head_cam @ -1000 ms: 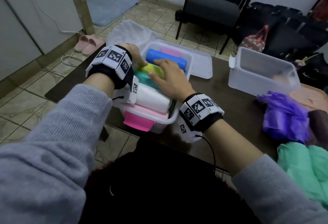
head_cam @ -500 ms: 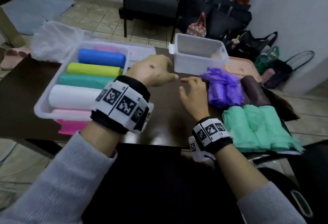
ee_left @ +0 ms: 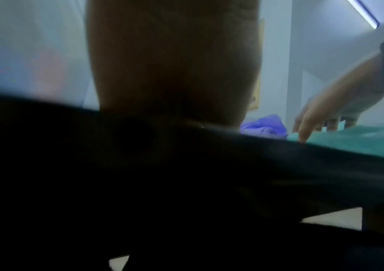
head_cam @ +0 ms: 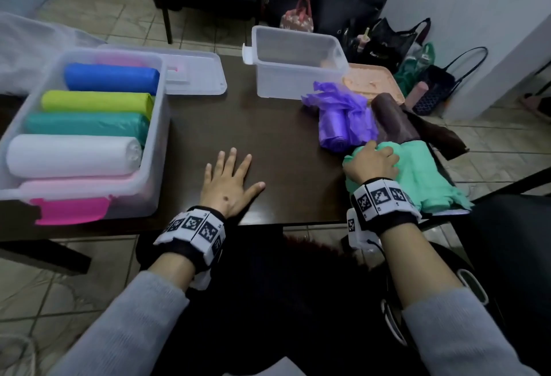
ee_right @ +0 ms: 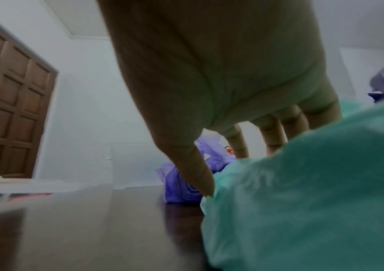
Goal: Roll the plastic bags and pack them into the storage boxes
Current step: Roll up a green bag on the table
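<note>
Two hands are over a dark table (head_cam: 277,137). The left hand (head_cam: 228,185) lies flat on the bare wood with fingers straight and spread, holding nothing; its wrist view is mostly black, with only a dim palm and a sliver of table edge showing. The right hand (head_cam: 372,164) sits on the near end of the mint green bags (head_cam: 417,173), fingers curled down into the plastic and thumb against its left edge; the fingertips are buried in the folds, so how much plastic they hold is hard to tell. In the right wrist view the green plastic fills the lower right and blurs out what lies behind it.

Just beyond the green bags lie crumpled purple bags (head_cam: 343,119), partly rolled, and a dark brown roll (head_cam: 393,119) whose far end runs under other dark plastic. An open clear box (head_cam: 298,62) stands behind them; its inside looks bare, but the frosted walls hide the bottom. At the left, another clear box (head_cam: 155,137) holds blue (head_cam: 110,77), yellow-green (head_cam: 95,101), teal (head_cam: 83,125) and white (head_cam: 71,155) rolls side by side, with pink ones only partly seen at both ends. Its lid (head_cam: 193,74) lies flat behind it. The box's left side is cut off by the picture edge.
</note>
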